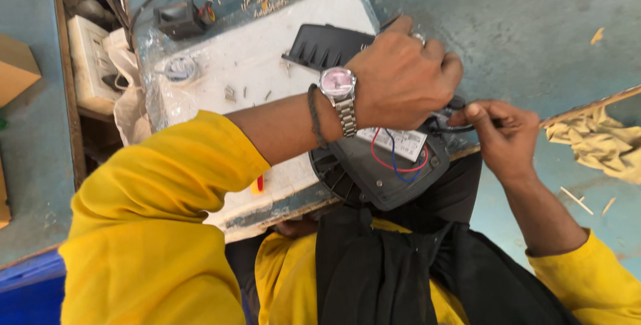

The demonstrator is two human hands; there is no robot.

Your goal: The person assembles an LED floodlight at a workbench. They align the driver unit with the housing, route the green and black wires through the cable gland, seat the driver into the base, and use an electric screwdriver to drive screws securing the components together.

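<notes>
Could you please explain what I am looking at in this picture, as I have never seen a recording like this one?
There is no machine here: a camera worn on a person's head looks down at their own two bare hands and yellow sleeves. The left hand, with a wristwatch on its wrist, rests closed on top of a dark grey plastic housing that has red and blue wires showing inside. The right hand pinches a black cable at the housing's edge. The housing lies on a white board wrapped in clear plastic, along with a few small screws. A crumpled cloth lies to the right.
</notes>
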